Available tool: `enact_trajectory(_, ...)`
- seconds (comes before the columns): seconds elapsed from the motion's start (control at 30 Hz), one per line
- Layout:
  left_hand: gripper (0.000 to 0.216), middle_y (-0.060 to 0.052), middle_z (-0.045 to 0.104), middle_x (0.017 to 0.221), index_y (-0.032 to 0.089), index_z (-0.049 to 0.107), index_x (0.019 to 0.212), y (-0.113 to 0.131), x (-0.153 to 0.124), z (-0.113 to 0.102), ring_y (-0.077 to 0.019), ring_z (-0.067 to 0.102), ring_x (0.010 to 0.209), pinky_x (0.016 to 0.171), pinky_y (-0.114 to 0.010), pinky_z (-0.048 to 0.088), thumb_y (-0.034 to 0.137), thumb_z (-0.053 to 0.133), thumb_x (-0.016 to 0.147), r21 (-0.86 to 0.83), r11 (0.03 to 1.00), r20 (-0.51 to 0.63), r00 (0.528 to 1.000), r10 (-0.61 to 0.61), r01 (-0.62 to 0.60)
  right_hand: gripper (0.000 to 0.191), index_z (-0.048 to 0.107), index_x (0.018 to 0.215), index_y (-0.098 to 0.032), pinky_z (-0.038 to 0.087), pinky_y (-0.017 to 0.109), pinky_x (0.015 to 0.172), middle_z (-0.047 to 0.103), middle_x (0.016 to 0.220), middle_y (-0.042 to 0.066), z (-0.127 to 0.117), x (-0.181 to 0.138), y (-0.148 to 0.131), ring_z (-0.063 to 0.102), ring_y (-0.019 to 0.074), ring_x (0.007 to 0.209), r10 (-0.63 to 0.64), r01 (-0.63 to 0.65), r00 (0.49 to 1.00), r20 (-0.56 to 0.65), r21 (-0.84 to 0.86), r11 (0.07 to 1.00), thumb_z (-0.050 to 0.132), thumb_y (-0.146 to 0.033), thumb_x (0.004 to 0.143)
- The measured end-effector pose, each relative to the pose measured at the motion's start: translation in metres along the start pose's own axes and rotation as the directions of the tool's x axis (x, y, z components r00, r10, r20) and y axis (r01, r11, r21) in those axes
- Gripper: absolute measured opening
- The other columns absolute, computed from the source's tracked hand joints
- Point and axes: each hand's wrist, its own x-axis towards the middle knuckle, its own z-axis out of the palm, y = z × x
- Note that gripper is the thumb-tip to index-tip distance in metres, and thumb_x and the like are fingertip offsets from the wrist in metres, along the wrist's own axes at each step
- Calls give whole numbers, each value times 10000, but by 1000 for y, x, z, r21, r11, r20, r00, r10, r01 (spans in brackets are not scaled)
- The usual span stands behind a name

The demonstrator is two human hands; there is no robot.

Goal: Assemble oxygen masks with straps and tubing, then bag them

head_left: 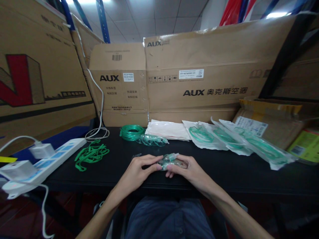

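Observation:
Between my two hands, just above the front of the black table, is a clear, green-tinted plastic face mask (pixel 169 160). My left hand (pixel 143 165) pinches its left side with thumb and fingers. Closed on the right side of the mask is my right hand (pixel 186 166), its fingers curled partly underneath. A small thin dark item (pixel 136 155) lies just behind my left hand, too small to make out. Farther back, a row of similar clear masks (pixel 153 140) lies beside a coil of green tubing (pixel 131 132).
Green elastic cords (pixel 92 154) lie in a heap at left, near a white power strip (pixel 58 159) with plugs and cables. White pouches (pixel 167 129) are stacked at the back. Several packets with green tubing (pixel 206 136) lie at right, before a cardboard box (pixel 274 122). Cardboard panels (pixel 211 83) wall the back.

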Motion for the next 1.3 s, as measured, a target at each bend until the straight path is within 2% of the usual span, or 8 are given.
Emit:
enact_trajectory(0.17,333,-71,714,1254,216,707,1256,4,-1,1,-221,656,1129,988,-304,469,349,545,997,-10,1000,18,1000,22,-22,390,745,1010,-124,576,332,758,767,805,70,0,0,1,716,188,741,12,-11,1000,-19,56,998,806,-428,774)
enact_trajectory(0.5,299,-37,777,951,196,780,1071,-2,1,3,-194,694,855,799,-259,522,397,730,855,-88,988,-33,991,-127,124,387,732,992,-97,585,347,747,775,800,96,0,0,1,732,202,727,41,-41,999,-14,24,999,782,-426,793)
enact_trajectory(0.83,303,-54,775,1003,191,768,1072,0,1,1,-208,696,915,854,-284,515,405,705,866,-202,961,-28,979,-200,190,351,686,1099,-153,540,294,776,764,832,36,0,-3,3,704,162,766,-25,24,1000,9,47,999,784,-331,812)
enact_trajectory(0.9,305,-52,767,991,186,751,1054,0,1,2,-204,695,915,851,-280,522,400,733,839,-240,952,-71,974,-213,190,372,676,1126,-169,530,298,825,769,866,33,-1,-3,3,708,162,809,-28,27,1000,4,63,998,792,-325,808)
enact_trajectory(1.0,282,-31,735,846,173,730,928,-1,0,6,-184,678,797,735,-250,526,426,759,807,-231,951,-158,957,-244,205,415,673,1145,-193,506,309,907,772,951,30,-1,-3,3,706,165,884,-23,25,999,-29,85,996,820,-313,776)
enact_trajectory(1.1,314,-13,671,696,162,738,804,0,-1,10,-153,615,640,613,-230,475,474,713,835,-173,953,-171,945,-279,250,430,695,1132,-215,478,311,964,753,1054,21,0,-2,3,683,175,978,-27,33,998,-60,99,995,846,-302,739)
enact_trajectory(1.2,339,-18,654,692,151,755,801,1,1,14,-141,573,604,590,-230,446,481,694,842,-205,946,-185,939,-291,252,414,705,1161,-235,443,308,1011,726,1133,11,0,-1,2,643,186,1078,-42,46,998,-41,101,994,824,-301,769)
enact_trajectory(1.3,352,-9,623,689,136,755,870,2,2,17,-118,508,585,567,-219,401,482,708,831,-328,917,-191,935,-300,227,370,703,1190,-245,415,301,1027,706,1152,5,-1,0,-1,608,188,1125,-80,77,996,41,78,994,773,-289,829)
